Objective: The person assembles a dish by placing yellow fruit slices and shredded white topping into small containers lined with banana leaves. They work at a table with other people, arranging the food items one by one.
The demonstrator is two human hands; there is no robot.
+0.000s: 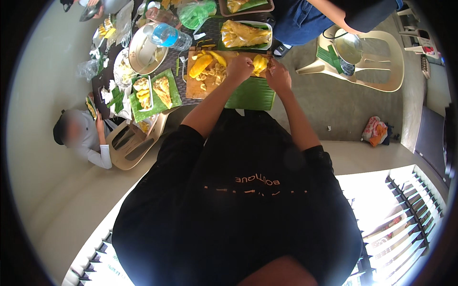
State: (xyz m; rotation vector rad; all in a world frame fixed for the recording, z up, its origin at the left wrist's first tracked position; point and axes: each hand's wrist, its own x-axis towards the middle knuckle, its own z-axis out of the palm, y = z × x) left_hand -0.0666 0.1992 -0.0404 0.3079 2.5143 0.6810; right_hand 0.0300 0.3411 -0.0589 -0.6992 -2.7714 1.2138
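Note:
Both my hands are closed at the edges of a yellow fruit piece (260, 65) with soft, pod-like flesh, perhaps jackfruit. My left hand (240, 69) grips its left side, and my right hand (278, 76) pinches at its right side; the fingertips are partly hidden. Beneath them lies a wooden cutting board (192, 89). On its left part are larger yellow fruit pieces (201, 66) and a heap of paler chunks (215, 76). A green banana leaf (250, 95) hangs at the near edge, below my hands. Just beyond the board sits a leaf-lined tray of yellow fruit (245, 34).
Left of the board stand a water bottle (171, 37), a large pale basin (136, 51) and leaf-wrapped portions on a banana leaf (172, 99). A plastic chair (381, 81) holds a pot (348, 48) at right. One person (83, 138) sits left; another (300, 24) stands across.

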